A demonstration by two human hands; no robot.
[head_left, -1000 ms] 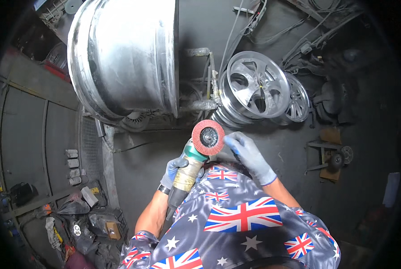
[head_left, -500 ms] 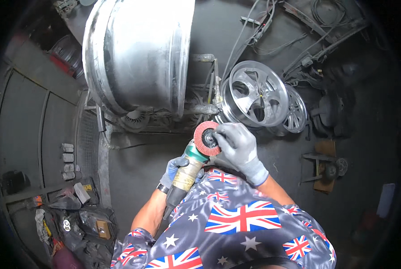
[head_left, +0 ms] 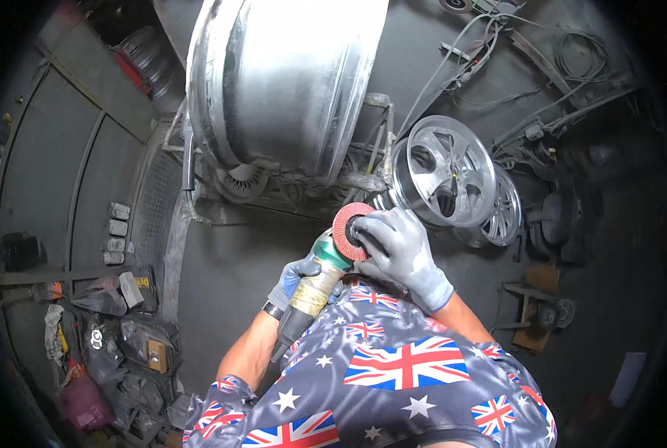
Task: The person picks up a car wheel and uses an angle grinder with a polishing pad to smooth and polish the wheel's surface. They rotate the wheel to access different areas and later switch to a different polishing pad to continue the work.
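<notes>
- An angle grinder (head_left: 315, 287) is held in front of the person's chest, its red flap disc (head_left: 350, 231) turned up toward the big rim (head_left: 285, 82).
- The left hand (head_left: 294, 275), in a grey-blue glove, is closed round the grinder's body, just below the green head; a band of tan tape is wrapped round the body lower down.
- The right hand (head_left: 402, 250), in a grey glove, is laid on the disc's face, fingers curled over its centre and edge; whether the disc is pinched cannot be told.
- The big rim is mounted on a dusty stand (head_left: 288, 187) directly above the hands.
- Two smaller spoked wheels (head_left: 453, 175) are leaned to the right of the stand, near the right hand.
- Cables (head_left: 497, 60) are strewn over the dark floor at the upper right.
- At the lower left, flat dark packets (head_left: 128, 336) with pale and yellow labels are heaped beside a pink bag (head_left: 83, 403).
- Small grey boxes (head_left: 115, 235) are lined in a column at the left.
</notes>
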